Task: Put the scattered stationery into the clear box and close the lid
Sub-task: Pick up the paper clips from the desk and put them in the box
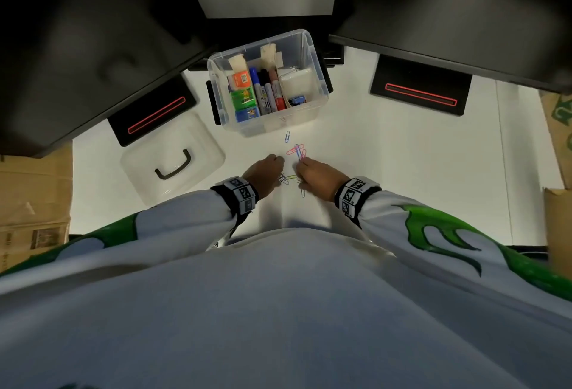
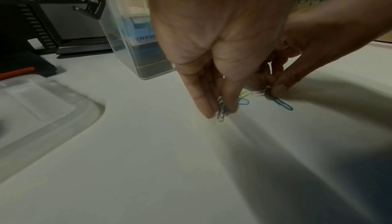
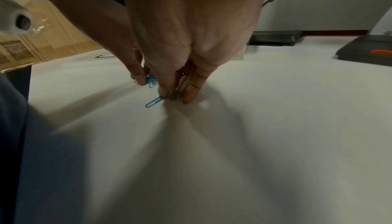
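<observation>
Coloured paper clips [image 1: 296, 151] lie scattered on the white table in front of the clear box [image 1: 315, 57], which holds markers, erasers and a white case. Its lid [image 1: 173, 156] with a black handle lies to the left, off the box. My left hand [image 1: 263, 171] pinches a small bunch of dark paper clips [image 2: 221, 110] between its fingertips at the table surface. My right hand [image 1: 318, 175] pinches another dark bunch of clips [image 3: 174, 96], with a blue clip [image 3: 153, 102] sticking out beside it. Both hands are close together, fingers pointing down.
Two black stands with red outlines [image 1: 154, 113] [image 1: 421, 91] flank the box under dark monitors. Cardboard boxes [image 1: 31, 196] [image 1: 557, 218] stand at both table ends. A single blue clip [image 1: 287, 136] lies just in front of the box.
</observation>
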{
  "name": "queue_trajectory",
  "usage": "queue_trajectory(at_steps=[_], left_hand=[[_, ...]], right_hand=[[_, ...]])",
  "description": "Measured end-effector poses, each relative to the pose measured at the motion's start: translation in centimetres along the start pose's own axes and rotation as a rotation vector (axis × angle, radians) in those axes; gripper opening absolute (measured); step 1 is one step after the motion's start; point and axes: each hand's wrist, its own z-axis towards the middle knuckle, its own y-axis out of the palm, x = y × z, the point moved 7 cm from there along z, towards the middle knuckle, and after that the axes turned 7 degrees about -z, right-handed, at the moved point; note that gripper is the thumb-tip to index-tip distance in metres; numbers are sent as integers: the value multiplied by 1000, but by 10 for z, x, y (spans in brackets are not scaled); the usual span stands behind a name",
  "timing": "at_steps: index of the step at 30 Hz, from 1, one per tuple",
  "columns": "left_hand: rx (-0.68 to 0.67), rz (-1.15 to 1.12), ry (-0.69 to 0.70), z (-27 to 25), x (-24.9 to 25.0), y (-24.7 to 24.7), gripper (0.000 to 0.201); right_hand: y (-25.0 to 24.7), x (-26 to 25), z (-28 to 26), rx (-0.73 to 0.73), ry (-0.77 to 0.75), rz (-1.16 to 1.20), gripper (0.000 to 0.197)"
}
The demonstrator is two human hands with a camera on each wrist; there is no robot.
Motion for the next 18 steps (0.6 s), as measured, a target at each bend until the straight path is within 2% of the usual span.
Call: queue_trajectory(at_steps=[2,4,7,12,18], left_hand=[[23,-38,1,0,0,1,45],[24,-31,-5,2,-1,4,36],[-2,-27,-12,6,0,1,18],[-44,-133,-26,12,-2,-7,12],[-58,-216,51,11,-5,-20,6]], right_hand=[[5,-4,4,-24,-13,-17,43],[9,-6,6,-33,-40,-63,48],[9,-12,10,-12,-84,-106,30],[-2,-2,15,-29,-10,21,10],[-31,22,6,58,53,349,6]])
